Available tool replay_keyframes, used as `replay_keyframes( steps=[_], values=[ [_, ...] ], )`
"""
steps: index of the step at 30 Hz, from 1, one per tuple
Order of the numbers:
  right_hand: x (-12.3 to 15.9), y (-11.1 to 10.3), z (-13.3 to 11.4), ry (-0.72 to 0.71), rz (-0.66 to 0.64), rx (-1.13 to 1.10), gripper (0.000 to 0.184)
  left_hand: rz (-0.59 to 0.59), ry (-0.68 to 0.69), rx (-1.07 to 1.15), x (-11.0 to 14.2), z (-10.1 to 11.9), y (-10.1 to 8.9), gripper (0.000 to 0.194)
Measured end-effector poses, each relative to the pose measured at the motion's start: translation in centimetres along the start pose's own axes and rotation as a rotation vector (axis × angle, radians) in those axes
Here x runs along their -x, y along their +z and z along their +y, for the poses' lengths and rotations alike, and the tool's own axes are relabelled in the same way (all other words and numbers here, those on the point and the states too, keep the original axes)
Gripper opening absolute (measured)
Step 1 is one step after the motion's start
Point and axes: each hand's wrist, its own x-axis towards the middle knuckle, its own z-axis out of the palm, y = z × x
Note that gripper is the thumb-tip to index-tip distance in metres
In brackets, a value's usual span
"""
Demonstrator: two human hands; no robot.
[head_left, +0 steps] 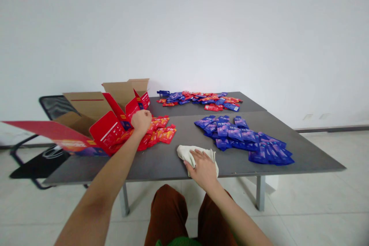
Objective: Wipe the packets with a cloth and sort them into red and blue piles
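Observation:
My left hand point(141, 120) is curled closed above a pile of red sachets point(157, 132), close to the flaps of the red boxes. Whatever its fingers may hold is hidden. My right hand point(202, 166) lies flat with its fingers stretched out over a folded white cloth point(186, 153) at the table's near edge. Right of the cloth, blue-purple sachets point(236, 133) overlap in a spread pile, with a fanned group of them point(271, 153) nearest me.
Two open cardboard boxes, a near one point(111, 130) and a farther one point(118, 94), stand on the left of the grey table point(187, 121). Mixed red and blue sachets point(198, 98) lie heaped at the back. A black chair point(40, 165) is at the left, beyond the table edge.

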Motion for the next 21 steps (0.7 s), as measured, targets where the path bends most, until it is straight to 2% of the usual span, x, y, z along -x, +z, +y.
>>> replay_keyframes(
  steps=[2, 6, 9, 12, 15, 18, 21],
  values=[
    [0.1, 0.3, -0.2, -0.037, -0.004, -0.015, 0.047, -0.015, 0.067, -0.027, 0.8, 2.2, 2.6, 0.039],
    [0.0, 0.4, 0.1, 0.013, -0.046, -0.059, 0.053, -0.099, 0.223, -0.059, 1.8, 6.7, 8.0, 0.036],
    [0.0, 0.1, 0.7, 0.053, -0.044, -0.096, 0.054, -0.186, 0.322, -0.074, 1.8, 9.7, 11.3, 0.039],
    [0.4, -0.3, 1.5, 0.074, -0.034, -0.127, 0.053, -0.299, 0.326, -0.097, 1.0, 12.1, 14.0, 0.041],
    [0.8, -0.4, 2.0, 0.071, -0.02, -0.135, 0.051, -0.349, 0.268, -0.107, -0.3, 13.5, 16.5, 0.04],
    [1.0, 1.1, 2.4, 0.065, 0.056, -0.108, 0.048, -0.323, 0.232, -0.118, -2.0, 14.4, 18.8, 0.039],
    [0.7, 4.6, 3.3, 0.031, 0.193, -0.057, 0.048, -0.243, 0.243, -0.129, -3.8, 14.8, 20.9, 0.041]
  ],
)
